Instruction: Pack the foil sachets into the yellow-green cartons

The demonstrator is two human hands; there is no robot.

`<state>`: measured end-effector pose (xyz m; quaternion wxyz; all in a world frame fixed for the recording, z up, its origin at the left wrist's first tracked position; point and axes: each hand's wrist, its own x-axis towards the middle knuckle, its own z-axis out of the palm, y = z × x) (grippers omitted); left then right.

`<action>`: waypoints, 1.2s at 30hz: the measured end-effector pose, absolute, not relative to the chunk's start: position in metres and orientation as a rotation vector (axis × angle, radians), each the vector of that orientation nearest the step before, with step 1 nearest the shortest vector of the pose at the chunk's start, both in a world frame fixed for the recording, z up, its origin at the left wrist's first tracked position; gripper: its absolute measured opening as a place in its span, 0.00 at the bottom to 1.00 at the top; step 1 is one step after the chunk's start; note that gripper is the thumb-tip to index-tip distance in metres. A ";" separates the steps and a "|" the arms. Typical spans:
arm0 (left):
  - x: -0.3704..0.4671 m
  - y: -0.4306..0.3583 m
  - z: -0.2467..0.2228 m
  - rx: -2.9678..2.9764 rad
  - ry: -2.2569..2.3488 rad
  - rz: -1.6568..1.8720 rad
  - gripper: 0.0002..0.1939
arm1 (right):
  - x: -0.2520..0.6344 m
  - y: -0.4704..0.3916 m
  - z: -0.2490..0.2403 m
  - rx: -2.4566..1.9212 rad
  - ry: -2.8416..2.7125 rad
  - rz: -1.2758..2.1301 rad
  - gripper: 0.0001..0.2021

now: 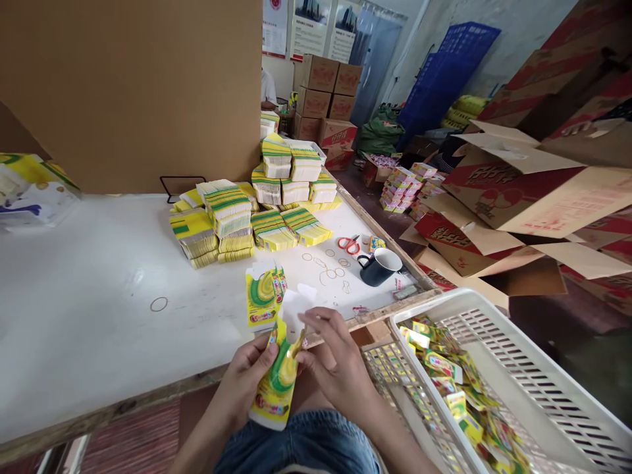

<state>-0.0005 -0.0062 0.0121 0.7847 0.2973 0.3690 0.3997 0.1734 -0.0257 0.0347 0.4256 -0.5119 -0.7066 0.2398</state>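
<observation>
My left hand (249, 372) is closed around a small yellow-and-green printed carton (277, 388), held tilted over my lap with its top end up. At that top end my right hand (336, 359) has its thumb and fingers closed on a narrow yellowish piece (299, 342); whether this is a flap of the carton or a separate item I cannot tell. Just beyond, at the table's front edge, lie more yellow-and-green cartons (263, 296), flat or nearly so, with a white flap (299, 299) showing behind my fingers.
Bundles of flat cartons (227, 210) are stacked on the white table (99, 316). Rubber bands (336, 272), red-handled scissors (349, 245) and a dark mug (379, 266) lie to the right. A white plastic basket (518, 322) holds several filled packs beside me. Open cardboard boxes (523, 178) stand beyond.
</observation>
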 end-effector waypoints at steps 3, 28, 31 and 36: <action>0.005 -0.009 0.008 0.725 0.844 0.933 0.17 | 0.164 -0.031 0.024 -1.335 -1.528 0.744 0.17; 0.005 -0.020 0.008 0.922 0.741 0.648 0.21 | 0.191 -0.042 0.024 -1.203 -1.432 1.027 0.15; 0.014 -0.023 0.009 0.852 0.794 0.742 0.38 | 0.188 -0.041 0.024 -1.200 -1.334 0.943 0.11; 0.020 -0.022 0.005 0.954 0.904 0.777 0.36 | 0.192 -0.039 0.023 -1.215 -1.321 0.824 0.15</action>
